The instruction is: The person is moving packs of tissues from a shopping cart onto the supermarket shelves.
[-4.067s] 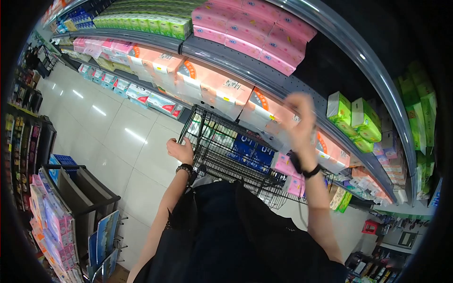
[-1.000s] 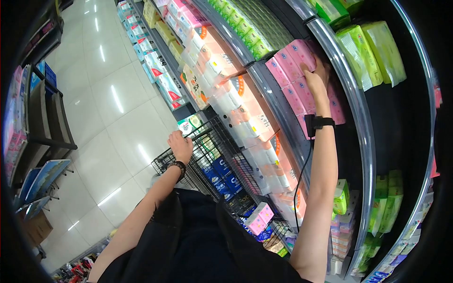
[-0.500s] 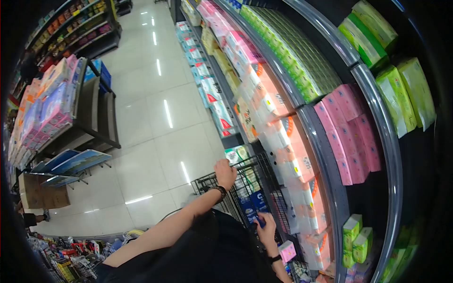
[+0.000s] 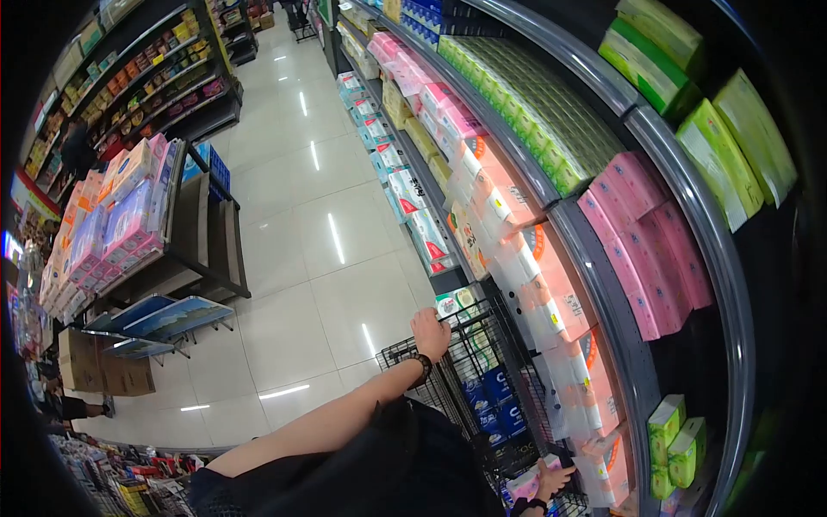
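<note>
crowding the black wire cart (image 4: 532, 388) on its right, one long shelf (image 4: 599, 289) bears a stack of pink packs (image 4: 642, 250) and, higher up, four green packs (image 4: 713, 159). across the aisle floor (image 4: 297, 237) stand one rack (image 4: 207, 250) and one cardboard box (image 4: 82, 362). the left hand (image 4: 431, 334) curls round the cart's rim. the right hand (image 4: 554, 478) has its fingers apart beside a pink-and-white pack (image 4: 522, 487) in the cart's near end; whether it grips that pack, i cannot tell. blue packs (image 4: 498, 401) lie inside the cart, too overlapped to count; dark clothing (image 4: 413, 465) hides part of it.
</note>
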Available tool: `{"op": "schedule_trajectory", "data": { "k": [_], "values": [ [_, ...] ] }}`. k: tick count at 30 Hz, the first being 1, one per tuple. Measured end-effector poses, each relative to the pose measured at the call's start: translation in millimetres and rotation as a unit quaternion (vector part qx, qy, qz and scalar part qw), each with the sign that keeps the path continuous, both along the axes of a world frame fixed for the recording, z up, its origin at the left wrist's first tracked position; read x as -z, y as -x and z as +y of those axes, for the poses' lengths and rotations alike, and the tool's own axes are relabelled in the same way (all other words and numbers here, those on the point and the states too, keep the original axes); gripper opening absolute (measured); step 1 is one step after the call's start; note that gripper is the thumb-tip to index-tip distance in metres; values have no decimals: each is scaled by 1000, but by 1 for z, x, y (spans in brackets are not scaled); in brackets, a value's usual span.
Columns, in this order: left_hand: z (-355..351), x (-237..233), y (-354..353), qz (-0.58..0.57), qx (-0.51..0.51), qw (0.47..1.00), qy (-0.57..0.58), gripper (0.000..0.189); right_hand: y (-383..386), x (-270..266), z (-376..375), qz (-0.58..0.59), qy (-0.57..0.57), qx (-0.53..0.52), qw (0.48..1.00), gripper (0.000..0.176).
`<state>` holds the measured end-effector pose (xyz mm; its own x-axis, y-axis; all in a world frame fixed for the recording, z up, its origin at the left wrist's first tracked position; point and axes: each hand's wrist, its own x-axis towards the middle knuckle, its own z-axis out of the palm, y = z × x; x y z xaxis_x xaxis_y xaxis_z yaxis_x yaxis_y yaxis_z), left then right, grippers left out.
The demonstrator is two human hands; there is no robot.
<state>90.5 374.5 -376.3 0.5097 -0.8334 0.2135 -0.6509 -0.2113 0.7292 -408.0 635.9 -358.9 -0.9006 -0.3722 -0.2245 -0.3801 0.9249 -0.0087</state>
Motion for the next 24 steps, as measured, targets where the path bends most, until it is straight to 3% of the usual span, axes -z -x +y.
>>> {"op": "schedule_trajectory", "data": {
  "k": [6, 10, 11, 14, 16, 17, 20, 24],
  "values": [
    [0, -2, 1, 4, -4, 1000, -13, 32, -29, -28, 4, -11, -16, 48, 999, 150],
    [-1, 4, 0, 3, -2, 1000, -26, 35, -27, -24, 6, -1, 61, 20, 998, 144],
    [-4, 10, 1, -2, -4, 999, -36, 36, -41, -44, -4, 35, 69, -16, 997, 138],
    [-3, 10, 2, -17, 2, 999, -52, 36, -77, -69, -43, 84, 17, 20, 996, 114],
    [-2, 19, 1, -38, 14, 999, -23, 37, -124, -109, -68, 10, 70, -19, 997, 116],
    [-2, 14, 0, -32, 19, 999, -29, 37, -129, -98, -64, -35, 221, -136, 965, 116],
    [-4, 22, -2, -47, 28, 998, -28, 38, -184, -85, -82, 10, 137, -207, 969, 112],
    [-2, 11, 1, -57, 59, 996, -39, 39, -219, -54, -92, 5, 146, -224, 964, 111]
  ]
}}
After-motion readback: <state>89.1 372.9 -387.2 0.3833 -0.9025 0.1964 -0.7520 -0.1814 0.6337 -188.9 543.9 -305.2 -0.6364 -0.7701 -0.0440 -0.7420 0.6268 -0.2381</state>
